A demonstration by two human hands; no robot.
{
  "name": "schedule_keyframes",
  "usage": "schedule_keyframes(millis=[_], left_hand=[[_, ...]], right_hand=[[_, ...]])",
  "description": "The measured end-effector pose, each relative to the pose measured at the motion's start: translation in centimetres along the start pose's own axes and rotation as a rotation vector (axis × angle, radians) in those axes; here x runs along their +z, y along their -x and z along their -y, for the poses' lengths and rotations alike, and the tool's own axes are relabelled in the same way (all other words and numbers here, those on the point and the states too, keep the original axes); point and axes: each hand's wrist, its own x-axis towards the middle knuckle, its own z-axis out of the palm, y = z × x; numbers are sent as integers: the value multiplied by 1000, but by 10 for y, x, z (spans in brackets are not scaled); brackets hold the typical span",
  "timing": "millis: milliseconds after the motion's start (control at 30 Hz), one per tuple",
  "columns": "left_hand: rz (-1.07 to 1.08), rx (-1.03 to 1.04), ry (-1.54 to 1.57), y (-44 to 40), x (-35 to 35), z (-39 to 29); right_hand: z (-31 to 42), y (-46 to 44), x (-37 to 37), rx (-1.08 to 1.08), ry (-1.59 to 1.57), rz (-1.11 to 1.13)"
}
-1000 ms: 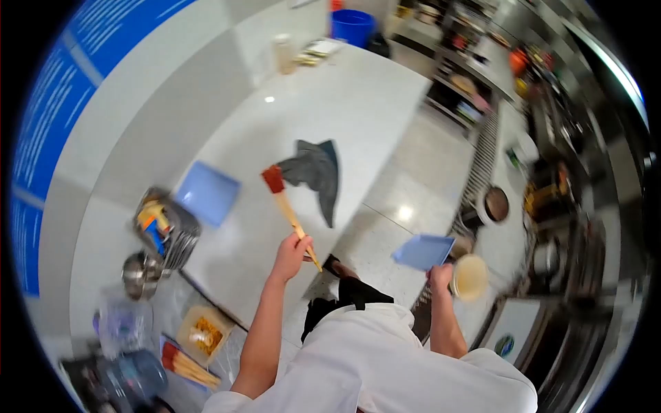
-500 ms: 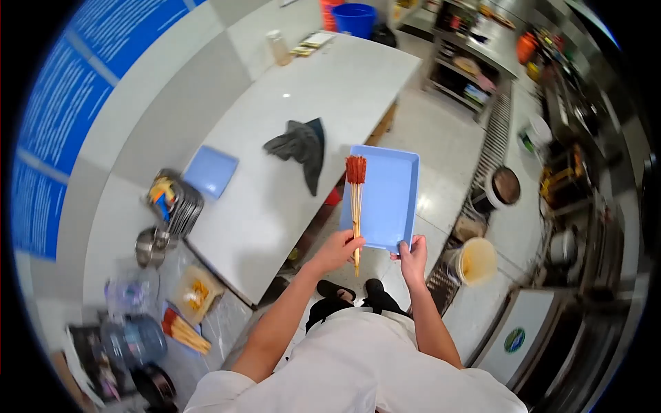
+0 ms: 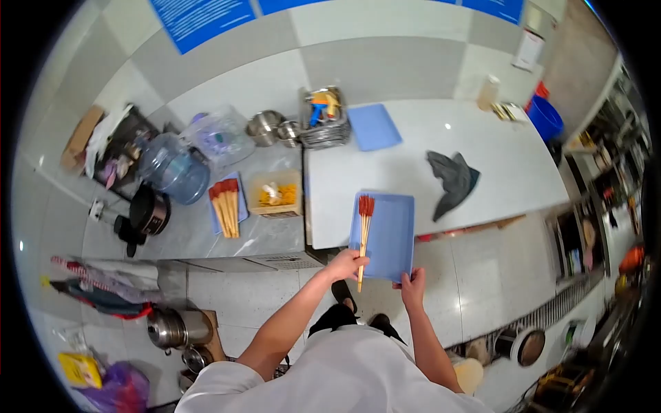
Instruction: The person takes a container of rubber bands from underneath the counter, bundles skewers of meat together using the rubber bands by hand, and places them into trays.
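A blue tray is held out in front of my body, its far end over the edge of the white table. My left hand is closed round the lower sticks of a bunch of skewers with red tops, which lies along the tray's left side. The stick ends stick out past the tray's near edge. At the tray's near right corner, my right hand grips the rim. A dark grey cloth lies crumpled on the table to the right of the tray.
Another blue tray and a wire basket stand at the table's back left. The grey counter on the left bears more red-topped skewers, a tub with yellow food, a water bottle and metal bowls.
The view has swung left toward the counter. The tray and skewers, apart one second ago, are now together, with the tray level before me and nearer the table.
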Motion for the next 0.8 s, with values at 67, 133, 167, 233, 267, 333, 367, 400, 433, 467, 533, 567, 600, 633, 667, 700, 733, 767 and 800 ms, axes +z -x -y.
schedule_keyframes(millis=[67,133,167,233,267,333,367,400,433,467,533,567,600,633,667,700,733,767,800], left_hand=[[-34,-41,49,3,-25,1],[-44,-51,100,-2,-45,7],[-61,-28,142,-5,-55,9],[-81,-5,195,-17,-77,8],[-105,-26,158,-24,-88,9],[-121,-57,150,-36,-102,12],[-115,-59,157,-42,-110,12],[-137,-56,110,-49,-117,11],[-157,-59,67,-53,-121,10],[-174,-53,83,-63,-126,17],[-271,-37,-137,-80,-128,31],[-376,-1,-369,-89,-131,32],[-435,-12,-383,-80,-131,15],[-444,-22,-379,-87,-132,16],[-512,4,-443,-92,-133,19],[-583,23,-507,-97,-135,22],[-613,16,-456,-93,-137,15],[-634,-18,-445,-94,-138,11],[-625,-8,-460,-98,-142,8]], right_hand=[[-1,-14,26,65,61,50],[-6,-33,47,87,101,102],[-9,-42,56,99,119,131],[-7,-60,76,95,104,153],[-7,-68,85,67,122,179],[-6,-77,99,73,179,177],[-4,-81,106,77,187,175],[-5,-88,113,69,164,177],[-7,-92,117,70,143,179],[-8,-95,119,86,153,177],[-10,-108,127,115,168,189],[-13,-114,132,119,169,192],[-19,-123,135,137,157,190],[-24,-132,136,158,145,193],[-30,-141,136,167,144,212],[-32,-149,139,168,160,209],[-41,-156,138,173,176,209],[-50,-165,139,163,197,197],[-52,-172,137,179,204,213]])
